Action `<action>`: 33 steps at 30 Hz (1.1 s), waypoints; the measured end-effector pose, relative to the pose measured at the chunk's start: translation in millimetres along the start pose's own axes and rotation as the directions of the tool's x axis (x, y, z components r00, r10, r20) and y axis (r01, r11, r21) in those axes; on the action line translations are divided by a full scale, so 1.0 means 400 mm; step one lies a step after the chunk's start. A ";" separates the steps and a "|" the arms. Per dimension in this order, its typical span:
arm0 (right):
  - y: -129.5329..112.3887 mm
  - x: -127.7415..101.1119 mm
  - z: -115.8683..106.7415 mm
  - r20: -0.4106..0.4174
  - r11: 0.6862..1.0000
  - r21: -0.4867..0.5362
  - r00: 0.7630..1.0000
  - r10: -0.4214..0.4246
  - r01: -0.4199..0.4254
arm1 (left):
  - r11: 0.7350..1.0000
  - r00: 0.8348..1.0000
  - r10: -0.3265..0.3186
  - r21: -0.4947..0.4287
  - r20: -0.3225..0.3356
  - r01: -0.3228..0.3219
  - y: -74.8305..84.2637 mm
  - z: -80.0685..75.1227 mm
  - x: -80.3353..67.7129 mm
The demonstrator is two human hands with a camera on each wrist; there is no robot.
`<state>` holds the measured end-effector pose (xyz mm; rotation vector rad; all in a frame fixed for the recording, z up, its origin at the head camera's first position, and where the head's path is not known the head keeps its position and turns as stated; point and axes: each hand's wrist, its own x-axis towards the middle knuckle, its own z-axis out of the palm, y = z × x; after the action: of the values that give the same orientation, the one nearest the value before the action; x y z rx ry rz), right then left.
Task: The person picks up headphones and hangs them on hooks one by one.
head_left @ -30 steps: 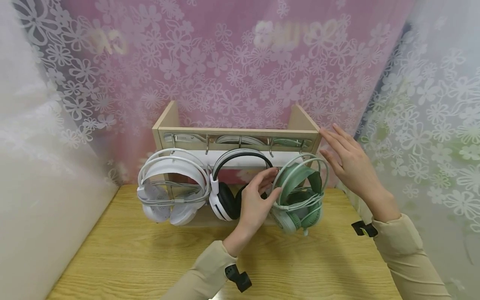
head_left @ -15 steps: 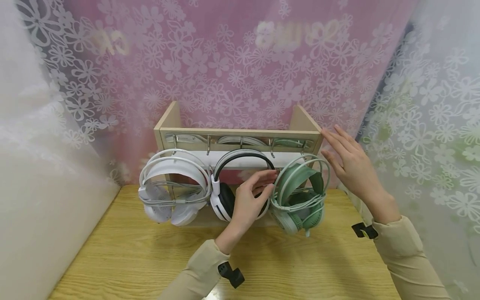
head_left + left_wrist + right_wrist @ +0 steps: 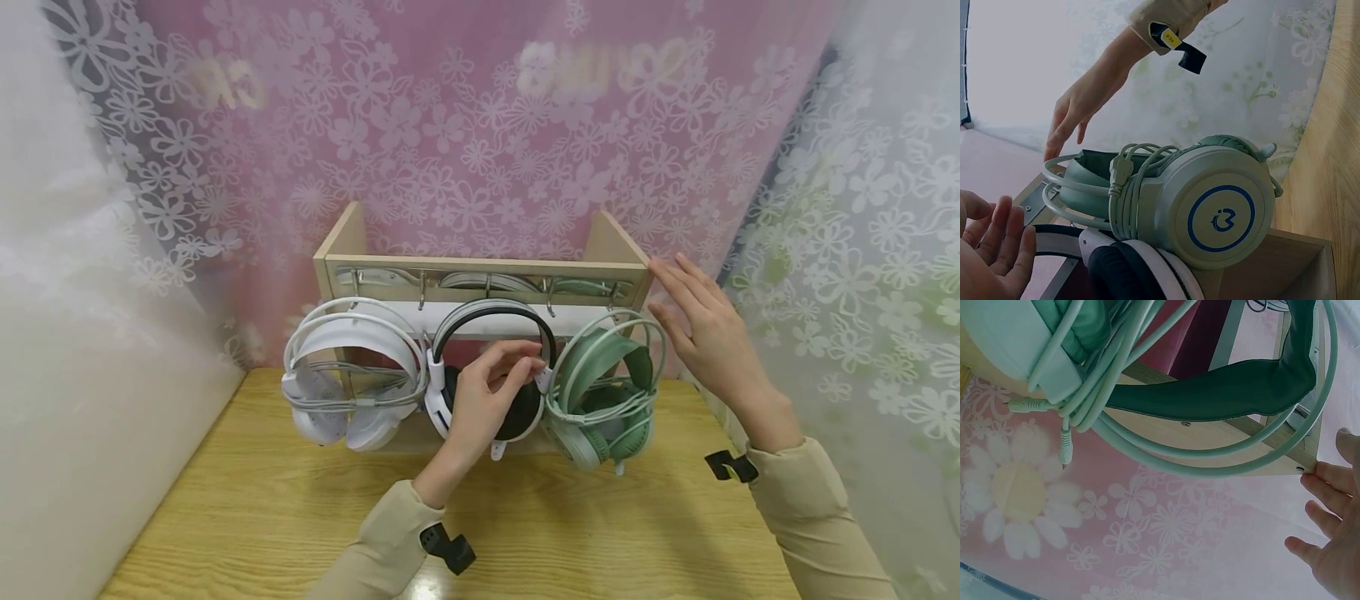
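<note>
A wooden rack (image 3: 480, 265) with metal hooks carries three headsets: white headphones (image 3: 348, 375) at left, black-and-white headphones (image 3: 491, 321) in the middle and green headphones (image 3: 607, 392) at right. My left hand (image 3: 487, 396) is at the middle pair, its thumb and fingers curled onto the right side of the headband. In the left wrist view those fingers (image 3: 994, 250) lie beside the black band, under the green headphones (image 3: 1210, 212) and their coiled cable. My right hand (image 3: 705, 333) is open, with its fingertips at the rack's right end. The right wrist view shows the green headband (image 3: 1210, 394) hanging there.
The rack stands at the back of a wooden table (image 3: 262, 500). Flowered curtains (image 3: 480, 125) close the space behind and on both sides. The green cable's plug (image 3: 1065, 450) dangles loose beside the rack's right end.
My left hand has moved left, off the green headphones and onto the black-and-white pair. The right hand stays by the rack's right end.
</note>
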<state>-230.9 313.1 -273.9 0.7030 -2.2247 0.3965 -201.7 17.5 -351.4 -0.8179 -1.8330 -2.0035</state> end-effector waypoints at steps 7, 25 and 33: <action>-0.001 -0.007 0.015 0.002 1.000 0.004 1.000 -0.004 0.004 | 1.000 1.000 0.027 0.007 -0.013 -0.026 0.011 -0.033 -0.008; -0.021 -0.060 0.054 -0.148 0.998 0.058 0.988 0.044 -0.036 | 0.992 0.994 0.097 0.090 -0.058 -0.092 0.033 -0.170 -0.042; -0.031 -0.098 0.059 -0.179 0.994 0.095 0.981 0.074 -0.057 | 0.987 0.991 0.106 0.132 -0.082 -0.094 0.046 -0.228 -0.057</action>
<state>-215.0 305.8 -317.9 0.6151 -2.0704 0.5734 -191.5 -77.6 -352.2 -0.7555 -1.8119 -1.8110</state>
